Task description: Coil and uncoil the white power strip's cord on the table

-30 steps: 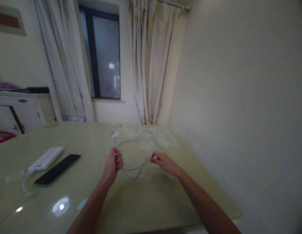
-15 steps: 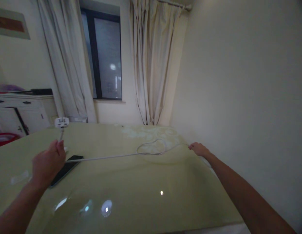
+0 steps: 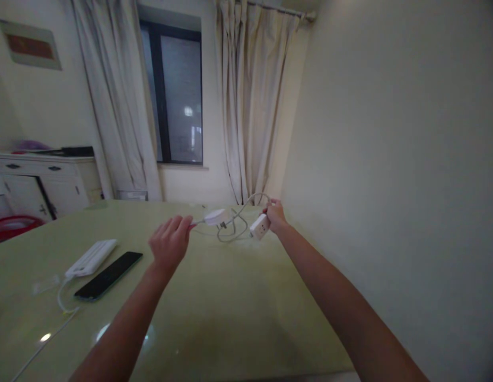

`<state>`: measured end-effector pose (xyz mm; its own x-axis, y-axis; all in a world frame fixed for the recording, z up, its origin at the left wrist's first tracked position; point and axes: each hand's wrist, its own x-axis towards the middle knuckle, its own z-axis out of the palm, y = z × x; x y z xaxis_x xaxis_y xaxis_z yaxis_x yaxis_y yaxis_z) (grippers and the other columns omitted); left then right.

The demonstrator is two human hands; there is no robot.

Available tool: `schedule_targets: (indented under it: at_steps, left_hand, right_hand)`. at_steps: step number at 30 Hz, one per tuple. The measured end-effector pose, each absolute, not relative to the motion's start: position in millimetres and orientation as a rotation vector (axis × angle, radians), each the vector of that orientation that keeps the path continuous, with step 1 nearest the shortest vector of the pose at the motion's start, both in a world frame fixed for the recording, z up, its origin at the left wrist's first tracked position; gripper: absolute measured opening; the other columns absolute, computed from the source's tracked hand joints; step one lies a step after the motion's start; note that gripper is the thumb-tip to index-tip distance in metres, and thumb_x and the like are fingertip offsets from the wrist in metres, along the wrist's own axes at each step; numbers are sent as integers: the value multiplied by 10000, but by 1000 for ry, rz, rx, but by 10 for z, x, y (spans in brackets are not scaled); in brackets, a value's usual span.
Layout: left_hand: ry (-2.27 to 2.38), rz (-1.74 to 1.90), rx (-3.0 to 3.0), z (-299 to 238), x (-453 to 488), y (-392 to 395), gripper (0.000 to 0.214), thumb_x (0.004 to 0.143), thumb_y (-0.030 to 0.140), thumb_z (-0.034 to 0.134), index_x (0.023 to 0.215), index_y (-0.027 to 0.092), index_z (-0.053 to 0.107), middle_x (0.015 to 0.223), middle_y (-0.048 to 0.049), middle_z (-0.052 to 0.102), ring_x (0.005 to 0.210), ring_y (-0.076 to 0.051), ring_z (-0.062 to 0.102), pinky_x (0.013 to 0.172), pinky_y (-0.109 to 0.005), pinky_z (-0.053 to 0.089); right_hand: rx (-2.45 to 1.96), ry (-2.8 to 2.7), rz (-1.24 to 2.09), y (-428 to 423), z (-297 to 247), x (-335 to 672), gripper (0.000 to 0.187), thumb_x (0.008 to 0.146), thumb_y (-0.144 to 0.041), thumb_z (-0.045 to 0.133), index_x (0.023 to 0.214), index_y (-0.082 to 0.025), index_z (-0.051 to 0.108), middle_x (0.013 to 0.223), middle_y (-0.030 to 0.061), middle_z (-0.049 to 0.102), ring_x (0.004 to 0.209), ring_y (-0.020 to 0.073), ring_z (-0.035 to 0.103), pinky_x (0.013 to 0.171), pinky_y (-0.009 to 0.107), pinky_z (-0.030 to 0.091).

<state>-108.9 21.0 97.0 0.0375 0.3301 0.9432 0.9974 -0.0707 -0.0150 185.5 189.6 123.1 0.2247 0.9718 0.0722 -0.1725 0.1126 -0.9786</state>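
— What's in the hands?

— The left hand (image 3: 169,245) pinches the cord just behind the plug (image 3: 214,216). The right hand (image 3: 275,216) is clenched round the socket block (image 3: 260,226). Both are held up over the far end of the worktop (image 3: 230,307).

— And the cord (image 3: 232,229)?

— It hangs between them in loose loops.

— Anything else?

— A phone (image 3: 108,275) and a white strip (image 3: 91,257) lie to the left.

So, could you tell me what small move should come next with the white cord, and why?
Probably bring the left hand, pinching the white plug, toward the right hand holding the white socket block, since the white cord hangs between them in loose loops.
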Motion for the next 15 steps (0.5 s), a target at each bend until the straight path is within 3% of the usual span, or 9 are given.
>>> schedule_targets:
  at_steps: [3, 7, 10, 15]
  left_hand:
    - [-1561, -1383, -1487, 709, -683, 310, 306, 1042, 375, 384, 1043, 201, 636, 898, -74, 674, 782, -205, 596, 663, -301, 383]
    - [-1682, -1694, -1586, 455, -251, 421, 300, 1040, 342, 342, 1069, 176, 591, 976, -113, 657, 920, -232, 623, 810, -330, 461]
    - [-1804, -1714, -1744, 233, -131, 453, 295, 1032, 348, 351, 1067, 187, 596, 1002, -120, 670, 950, -238, 639, 847, -342, 472]
    - [-2120, -1479, -2023, -67, -158, 437, 343, 1032, 381, 360, 1198, 220, 613, 944, -87, 732, 852, -232, 684, 742, -315, 460]
  right_hand:
    - [-1119, -855, 1263, 1587, 826, 1688, 272, 884, -251, 576, 1120, -271, 443, 588, -97, 511, 434, 121, 508, 461, 211, 436]
    - [-1121, -812, 1424, 1235, 317, 1496, 205, 868, -260, 603, 1014, -244, 460, 544, -87, 516, 399, 117, 495, 428, 211, 428]
    - [-1072, -778, 1530, 1085, -2, 1431, 224, 849, -288, 626, 1016, -238, 485, 541, -71, 553, 400, 124, 519, 412, 207, 415]
    - [-951, -834, 1612, 984, -206, 1522, 290, 821, -339, 683, 1052, -235, 541, 620, -36, 661, 418, 117, 546, 420, 211, 430]
